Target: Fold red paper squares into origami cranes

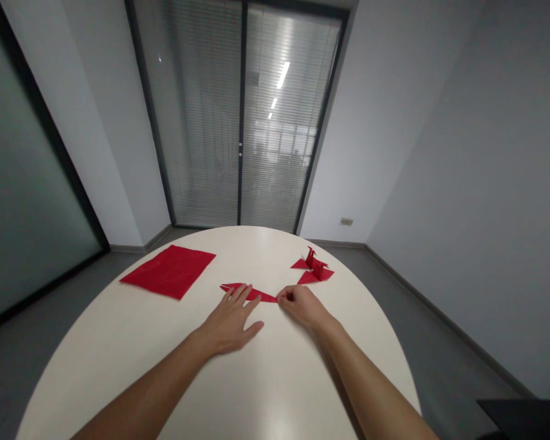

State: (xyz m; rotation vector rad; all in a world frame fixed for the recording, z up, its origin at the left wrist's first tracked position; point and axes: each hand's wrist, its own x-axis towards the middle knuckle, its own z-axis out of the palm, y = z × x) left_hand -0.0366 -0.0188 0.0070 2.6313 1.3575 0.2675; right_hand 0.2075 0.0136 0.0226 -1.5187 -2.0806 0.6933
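Note:
A narrow, folded piece of red paper (264, 297) lies on the white table in front of me. My left hand (231, 318) rests on it with fingers spread, pressing its wider left part down; the fingers cover some of the paper. At the pointed right end, my right hand (302, 304) pinches the tip between thumb and fingers. Two red origami cranes (315, 269) sit close together beyond my right hand. To the far left is a flat sheet of red paper (169, 271).
The round white table (256, 391) has a curved edge with grey floor around it. Behind it stands a glass door (211, 122) with blinds. A dark object (527, 415) shows at the lower right corner.

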